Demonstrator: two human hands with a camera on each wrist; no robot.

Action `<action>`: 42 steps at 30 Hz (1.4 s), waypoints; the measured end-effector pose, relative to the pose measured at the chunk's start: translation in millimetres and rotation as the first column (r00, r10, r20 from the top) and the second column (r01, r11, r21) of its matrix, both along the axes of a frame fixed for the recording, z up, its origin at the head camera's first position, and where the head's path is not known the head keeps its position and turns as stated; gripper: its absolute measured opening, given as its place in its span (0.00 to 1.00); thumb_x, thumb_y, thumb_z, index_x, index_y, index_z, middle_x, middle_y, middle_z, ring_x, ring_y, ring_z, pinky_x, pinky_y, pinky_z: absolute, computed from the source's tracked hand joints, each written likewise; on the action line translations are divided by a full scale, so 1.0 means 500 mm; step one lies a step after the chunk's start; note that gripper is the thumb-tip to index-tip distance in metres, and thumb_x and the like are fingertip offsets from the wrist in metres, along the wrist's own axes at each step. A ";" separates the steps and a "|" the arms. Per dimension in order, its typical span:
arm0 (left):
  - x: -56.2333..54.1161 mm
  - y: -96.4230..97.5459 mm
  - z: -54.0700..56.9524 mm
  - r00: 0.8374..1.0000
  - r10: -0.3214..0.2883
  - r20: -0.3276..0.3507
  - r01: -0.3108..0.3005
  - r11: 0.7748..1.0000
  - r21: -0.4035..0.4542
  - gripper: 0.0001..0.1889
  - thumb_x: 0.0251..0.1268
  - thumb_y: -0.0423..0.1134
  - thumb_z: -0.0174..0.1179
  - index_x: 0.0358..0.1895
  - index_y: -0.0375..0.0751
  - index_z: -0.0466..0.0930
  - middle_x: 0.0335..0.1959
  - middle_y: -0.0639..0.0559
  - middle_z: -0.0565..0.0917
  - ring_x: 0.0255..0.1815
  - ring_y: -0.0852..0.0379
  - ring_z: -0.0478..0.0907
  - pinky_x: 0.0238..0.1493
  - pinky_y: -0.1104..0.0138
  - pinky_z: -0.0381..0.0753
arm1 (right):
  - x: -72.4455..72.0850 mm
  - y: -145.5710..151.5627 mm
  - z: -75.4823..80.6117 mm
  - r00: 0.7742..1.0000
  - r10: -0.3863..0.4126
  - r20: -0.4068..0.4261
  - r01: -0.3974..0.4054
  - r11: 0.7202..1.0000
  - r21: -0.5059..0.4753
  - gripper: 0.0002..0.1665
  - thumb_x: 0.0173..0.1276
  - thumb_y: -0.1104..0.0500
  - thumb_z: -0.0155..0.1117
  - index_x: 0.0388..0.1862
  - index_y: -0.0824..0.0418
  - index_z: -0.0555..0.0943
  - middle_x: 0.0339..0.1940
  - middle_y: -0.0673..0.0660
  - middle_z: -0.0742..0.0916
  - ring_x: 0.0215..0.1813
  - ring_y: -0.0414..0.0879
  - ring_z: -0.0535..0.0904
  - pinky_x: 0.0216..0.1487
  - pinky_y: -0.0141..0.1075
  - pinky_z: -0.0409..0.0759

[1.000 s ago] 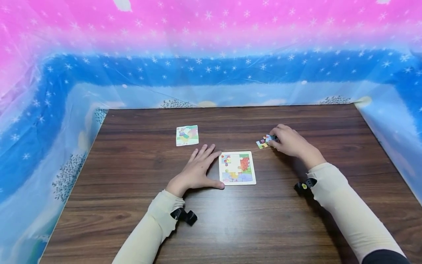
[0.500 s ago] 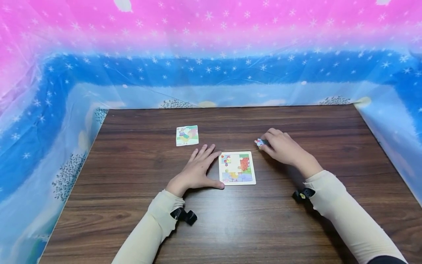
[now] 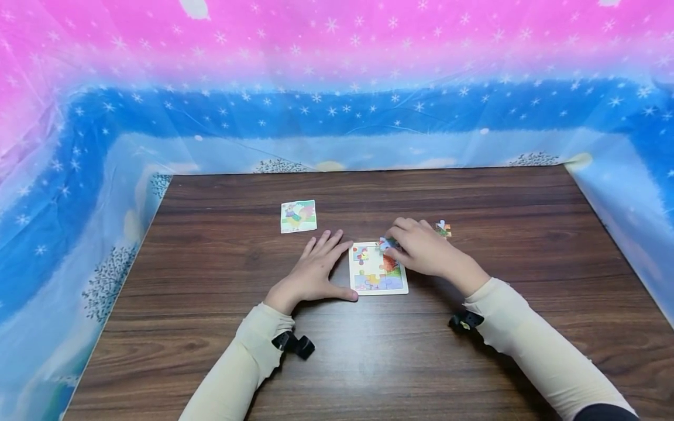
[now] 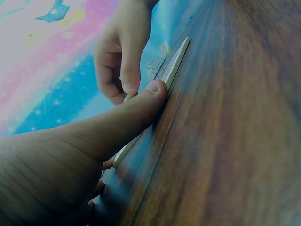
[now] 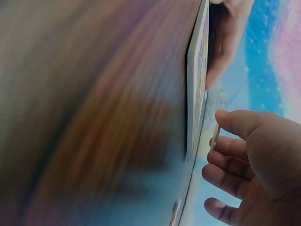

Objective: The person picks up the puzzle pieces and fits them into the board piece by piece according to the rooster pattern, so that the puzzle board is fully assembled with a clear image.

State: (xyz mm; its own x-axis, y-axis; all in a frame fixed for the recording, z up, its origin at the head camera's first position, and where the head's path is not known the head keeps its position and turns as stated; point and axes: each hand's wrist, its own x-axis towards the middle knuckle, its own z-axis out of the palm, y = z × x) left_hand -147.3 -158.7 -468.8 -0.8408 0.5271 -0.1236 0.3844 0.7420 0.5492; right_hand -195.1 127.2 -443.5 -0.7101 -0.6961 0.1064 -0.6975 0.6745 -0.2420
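Observation:
A square puzzle board with a white rim lies flat on the table, partly filled with colourful pieces and with a pale gap at its upper middle. My left hand lies spread at its left side, thumb at the near corner and index finger at the far corner. Over the board's far right part, my right hand pinches a bluish puzzle piece between thumb and fingers. In the right wrist view this puzzle piece appears edge-on, apart from the board.
Loose puzzle pieces lie on the brown wooden table behind my right hand. A small picture card showing a bird lies at the far left of the board. A pink and blue cloth hangs around the table's back and sides.
My right hand has drawn a puzzle piece from the loose pieces and carried it left to above the board. The left hand and the board have stayed in place.

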 end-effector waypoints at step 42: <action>0.001 -0.003 -0.002 1.000 -0.001 0.001 0.001 1.000 0.003 0.61 0.54 0.69 0.76 0.86 0.48 0.55 0.88 0.45 0.45 0.88 0.43 0.34 0.84 0.45 0.32 | 0.027 -0.084 0.003 0.998 -0.037 -0.051 0.039 0.999 0.029 0.05 0.71 0.63 0.73 0.39 0.55 0.93 0.36 0.50 0.89 0.39 0.49 0.81 0.40 0.47 0.80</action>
